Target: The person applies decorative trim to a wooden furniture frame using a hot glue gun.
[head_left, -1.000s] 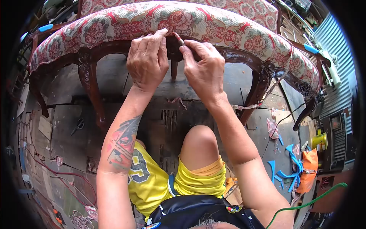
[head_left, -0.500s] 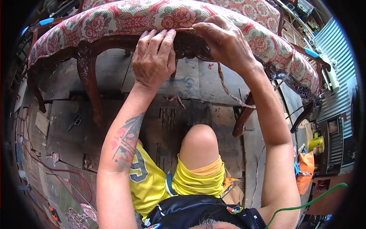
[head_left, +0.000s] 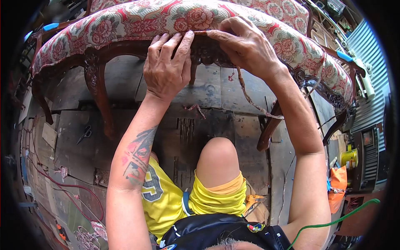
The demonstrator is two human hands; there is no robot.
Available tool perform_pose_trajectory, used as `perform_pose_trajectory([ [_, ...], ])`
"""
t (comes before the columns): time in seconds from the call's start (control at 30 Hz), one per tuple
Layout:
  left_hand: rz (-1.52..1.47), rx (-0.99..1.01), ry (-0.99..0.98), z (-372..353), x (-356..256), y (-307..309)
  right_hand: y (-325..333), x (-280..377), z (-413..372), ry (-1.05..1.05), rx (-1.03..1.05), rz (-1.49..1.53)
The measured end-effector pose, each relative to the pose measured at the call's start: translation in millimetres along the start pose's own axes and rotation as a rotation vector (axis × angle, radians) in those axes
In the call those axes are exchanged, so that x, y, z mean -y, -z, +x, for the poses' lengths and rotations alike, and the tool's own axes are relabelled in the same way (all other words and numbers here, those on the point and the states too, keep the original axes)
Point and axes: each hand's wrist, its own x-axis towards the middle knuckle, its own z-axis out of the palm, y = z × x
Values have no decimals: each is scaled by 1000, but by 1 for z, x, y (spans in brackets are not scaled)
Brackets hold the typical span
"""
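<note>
A sofa with floral upholstery (head_left: 137, 25) and a carved dark wooden frame (head_left: 93, 71) spans the top of the view. My left hand (head_left: 168, 66) presses its outstretched fingertips against the seam where the fabric meets the wood. Just right of it, my right hand (head_left: 246, 48) pinches a narrow fabric trim strip at that same seam, index finger pointing left. From below this hand the loose length of trim strip (head_left: 245, 89) dangles, curving toward a front leg (head_left: 268, 129). The thumb tip of my right hand is hidden.
Scissors (head_left: 84, 134) lie on the worn plank floor (head_left: 75, 160) at left, near a red hose (head_left: 89, 189) and tangled string (head_left: 85, 239). A fabric scrap (head_left: 195, 109) is under the sofa. At right are an orange bag (head_left: 337, 187), a yellow can (head_left: 349, 158) and a green cord (head_left: 333, 223).
My right index finger has slid slightly left along the seam, closer to my left hand. The left fingers have spread a little. The view has shifted slightly.
</note>
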Motion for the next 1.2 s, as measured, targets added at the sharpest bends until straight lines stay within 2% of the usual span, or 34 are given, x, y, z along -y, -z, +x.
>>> perform_pose_trajectory([
  [0.77,86,104,-24,2,-15,6,-11,13,-8,-30,-47,-73],
  [1.03,-93,110,-22,4,-15,1,-10,11,-8,-25,-53,-53],
  [1.2,-73,117,-16,4,-21,4,-15,12,-10,-51,-108,-9],
])
